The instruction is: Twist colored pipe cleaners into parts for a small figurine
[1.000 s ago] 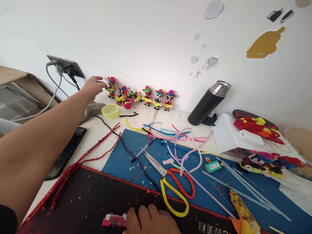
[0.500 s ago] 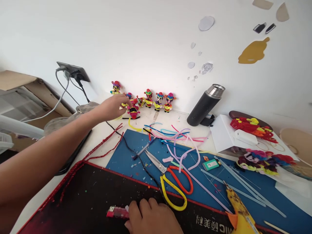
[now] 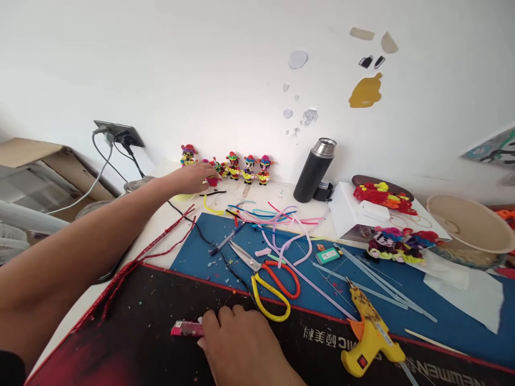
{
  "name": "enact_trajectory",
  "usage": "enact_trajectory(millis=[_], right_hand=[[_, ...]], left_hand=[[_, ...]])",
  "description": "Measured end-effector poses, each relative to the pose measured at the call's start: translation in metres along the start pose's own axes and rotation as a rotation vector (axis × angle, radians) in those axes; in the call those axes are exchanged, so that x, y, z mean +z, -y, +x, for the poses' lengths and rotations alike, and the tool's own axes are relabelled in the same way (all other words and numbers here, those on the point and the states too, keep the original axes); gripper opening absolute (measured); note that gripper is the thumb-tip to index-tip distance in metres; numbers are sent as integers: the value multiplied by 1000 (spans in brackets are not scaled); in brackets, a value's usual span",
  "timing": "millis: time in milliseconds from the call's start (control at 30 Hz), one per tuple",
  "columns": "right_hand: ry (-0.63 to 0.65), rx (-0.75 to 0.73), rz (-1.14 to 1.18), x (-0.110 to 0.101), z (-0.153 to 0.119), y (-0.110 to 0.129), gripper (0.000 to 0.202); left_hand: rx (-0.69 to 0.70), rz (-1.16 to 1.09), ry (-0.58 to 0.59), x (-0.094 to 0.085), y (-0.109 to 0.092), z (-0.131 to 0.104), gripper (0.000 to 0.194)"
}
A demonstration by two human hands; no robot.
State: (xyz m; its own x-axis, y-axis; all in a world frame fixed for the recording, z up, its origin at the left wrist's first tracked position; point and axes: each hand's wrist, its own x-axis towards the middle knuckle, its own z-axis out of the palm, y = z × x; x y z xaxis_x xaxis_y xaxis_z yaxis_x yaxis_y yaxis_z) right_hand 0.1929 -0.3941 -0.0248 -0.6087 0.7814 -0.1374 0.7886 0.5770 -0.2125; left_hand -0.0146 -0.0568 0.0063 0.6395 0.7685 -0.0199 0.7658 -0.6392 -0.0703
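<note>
Far back on the bench (image 3: 273, 195), figurines (image 3: 233, 166) are best left unbumped by the left hand (image 3: 196, 178), fingers half-bent, grip hidden; by the pink lighter (image 3: 186, 328), the right hand (image 3: 241, 338) is curled, hold unclear.

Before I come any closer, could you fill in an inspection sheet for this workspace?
Surface: white table with a blue mat and a black mat; scraps on both mats.
Job's things: small figures near the wall, some partly hidden; pink lighter on the black mat.
Clutter: scissors, red strands, glue gun, flask.
Grips: left grip at the figures, right grip against the lighter; whether either holds anything is unclear.
Cables: white cable from the wall socket; black cord across the blue mat.
Surroundings: white wall with paper cut-outs; cardboard box at left.
</note>
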Motion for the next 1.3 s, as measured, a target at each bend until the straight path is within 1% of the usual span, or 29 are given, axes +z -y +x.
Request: enact_trajectory(millis=[67,200,333,433,500,600,667,733,800,900,1000,1067,1100,1167,1233,1300], right_hand=[[-31,3,4,2,-1,1,21],[-53,9,22,4,-3,2,21],[-55,5,32,3,-4,2,20],[-60,10,37,1,-3,3,22],[-50,14,42,0,-3,4,25],[-51,12,46,-2,-4,6,24],[-51,9,50,-3,-4,7,23],[-38,7,53,-3,-4,7,22],[-28,3,54,-3,-5,6,22],[-41,-10,60,-3,-5,5,22],[-46,-7,61,-3,-6,5,21],[-38,-5,59,-3,-6,7,21],[-36,-8,60,-3,-7,8,23],[-43,-20,64,-2,-7,9,28],[-59,-18,65,-2,-8,10,29],[-72,-4,62,-1,-8,10,25]], left_hand=[[-70,-81,-30,-6,9,7,43],[-327,-298,-154,-10,20,22,36],[-527,-437,-244,-2,21,31,32],[-622,-455,-290,6,17,33,33],[-614,-436,-280,10,15,32,33],[-510,-417,-215,16,14,32,36],[-416,-368,-171,17,14,32,45],[-360,-283,-148,19,12,33,54],[-377,-224,-172,19,10,35,52],[-445,-217,-236,19,7,36,44],[-514,-282,-307,15,8,34,44],[-550,-380,-344,11,10,33,46],[-568,-435,-340,9,11,33,48],[-598,-510,-282,5,12,35,49],[-618,-518,-197,5,10,38,46],[-634,-499,-158,6,7,41,45]])
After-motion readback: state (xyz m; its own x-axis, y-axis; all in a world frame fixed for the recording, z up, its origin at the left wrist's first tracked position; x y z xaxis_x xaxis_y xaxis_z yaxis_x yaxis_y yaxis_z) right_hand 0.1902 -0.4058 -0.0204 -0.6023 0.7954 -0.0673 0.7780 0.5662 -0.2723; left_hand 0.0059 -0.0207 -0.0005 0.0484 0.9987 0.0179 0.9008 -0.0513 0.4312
